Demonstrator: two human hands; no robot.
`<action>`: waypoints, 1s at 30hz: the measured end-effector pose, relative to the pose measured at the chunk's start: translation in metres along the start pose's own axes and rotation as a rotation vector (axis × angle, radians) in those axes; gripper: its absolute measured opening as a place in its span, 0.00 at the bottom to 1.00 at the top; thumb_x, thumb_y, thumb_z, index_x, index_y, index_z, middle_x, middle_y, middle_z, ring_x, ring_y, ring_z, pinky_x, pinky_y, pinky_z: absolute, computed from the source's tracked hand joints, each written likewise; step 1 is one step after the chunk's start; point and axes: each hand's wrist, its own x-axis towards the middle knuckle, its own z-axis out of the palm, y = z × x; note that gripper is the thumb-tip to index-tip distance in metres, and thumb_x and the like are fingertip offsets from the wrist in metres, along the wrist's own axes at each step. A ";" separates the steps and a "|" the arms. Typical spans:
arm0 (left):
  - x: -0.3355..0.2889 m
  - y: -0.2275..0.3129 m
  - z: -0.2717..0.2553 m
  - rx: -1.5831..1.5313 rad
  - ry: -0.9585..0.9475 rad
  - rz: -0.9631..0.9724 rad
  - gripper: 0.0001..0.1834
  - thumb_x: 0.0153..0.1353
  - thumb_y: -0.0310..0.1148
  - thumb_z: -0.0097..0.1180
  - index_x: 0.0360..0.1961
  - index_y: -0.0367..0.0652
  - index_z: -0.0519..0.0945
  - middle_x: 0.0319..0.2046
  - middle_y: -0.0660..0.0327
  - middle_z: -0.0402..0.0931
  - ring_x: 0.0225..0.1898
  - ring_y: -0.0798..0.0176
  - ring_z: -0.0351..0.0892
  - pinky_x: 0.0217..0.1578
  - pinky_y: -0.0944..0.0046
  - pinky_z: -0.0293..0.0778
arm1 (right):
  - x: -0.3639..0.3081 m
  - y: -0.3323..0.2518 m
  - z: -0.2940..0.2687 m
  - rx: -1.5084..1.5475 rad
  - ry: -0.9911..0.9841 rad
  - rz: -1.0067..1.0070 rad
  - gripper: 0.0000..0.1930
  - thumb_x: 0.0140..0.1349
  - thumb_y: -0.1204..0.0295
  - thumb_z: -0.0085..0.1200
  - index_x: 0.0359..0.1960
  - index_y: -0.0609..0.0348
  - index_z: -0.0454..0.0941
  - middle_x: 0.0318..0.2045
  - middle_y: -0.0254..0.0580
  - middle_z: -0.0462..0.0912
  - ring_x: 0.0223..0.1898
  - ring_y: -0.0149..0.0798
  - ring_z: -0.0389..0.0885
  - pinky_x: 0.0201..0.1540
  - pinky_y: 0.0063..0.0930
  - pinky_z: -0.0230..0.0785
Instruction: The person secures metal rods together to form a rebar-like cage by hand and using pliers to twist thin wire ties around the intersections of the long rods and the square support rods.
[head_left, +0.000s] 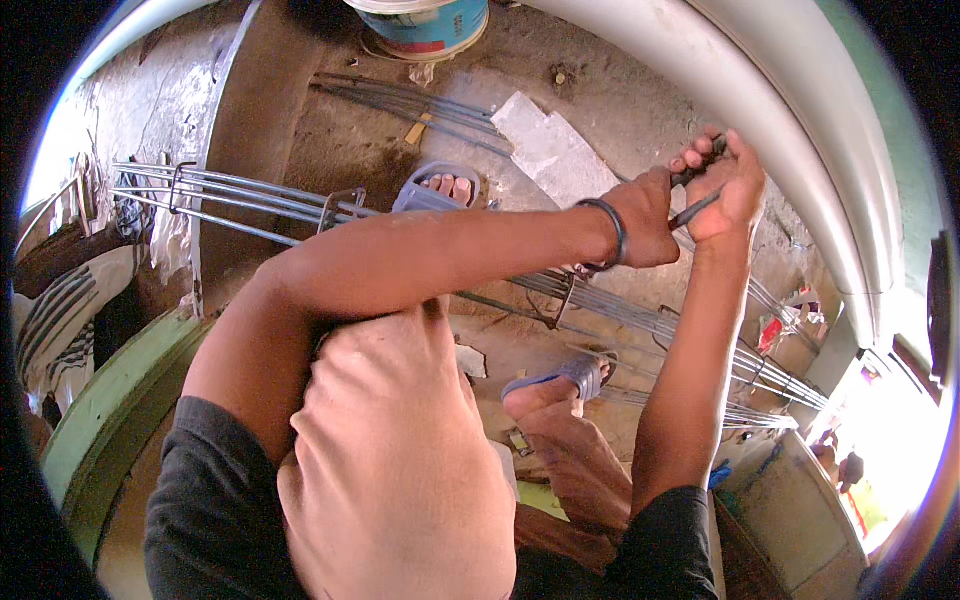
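My left arm crosses my body to the right, a black band on its wrist. My left hand (650, 218) is closed, next to my right hand (728, 190). A dark metal hand tool (697, 209) with what look like two handles lies between the hands. The fingers of my right hand curl around one dark part, palm turned up. The tool's working end is hidden behind the left hand. Below my hands a long cage of steel rods (620, 312) runs from far left to lower right, with bent square stirrups (566, 302) around it.
My sandalled feet (447, 190) stand on either side of the rods. More loose rods (410, 103) and a pale flat sheet (553, 150) lie on the floor. A blue bucket (425, 30) stands at the back. Thick white pipes (800, 110) curve along the right; a green ledge (120, 410) is at left.
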 end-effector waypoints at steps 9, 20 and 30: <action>0.018 -0.029 0.005 -0.699 -0.353 0.237 0.10 0.46 0.30 0.60 0.27 0.34 0.77 0.22 0.50 0.77 0.24 0.57 0.78 0.28 0.63 0.74 | -0.016 -0.001 0.001 0.193 -0.661 -0.218 0.34 0.50 0.52 0.66 0.52 0.61 0.67 0.33 0.35 0.69 0.34 0.35 0.67 0.40 0.33 0.62; -0.005 0.000 -0.019 -0.248 -0.021 0.013 0.22 0.36 0.37 0.72 0.28 0.30 0.78 0.27 0.43 0.79 0.32 0.44 0.81 0.37 0.55 0.75 | -0.033 -0.024 0.032 0.045 -0.134 -0.050 0.13 0.62 0.59 0.53 0.31 0.56 0.72 0.20 0.34 0.72 0.21 0.34 0.70 0.30 0.35 0.68; 0.003 -0.002 0.006 -0.106 -0.034 0.097 0.28 0.40 0.39 0.64 0.39 0.32 0.69 0.33 0.41 0.77 0.38 0.43 0.80 0.37 0.52 0.75 | -0.034 -0.013 0.026 0.362 -0.490 -0.017 0.16 0.60 0.57 0.52 0.32 0.58 0.72 0.20 0.32 0.64 0.22 0.30 0.62 0.28 0.28 0.58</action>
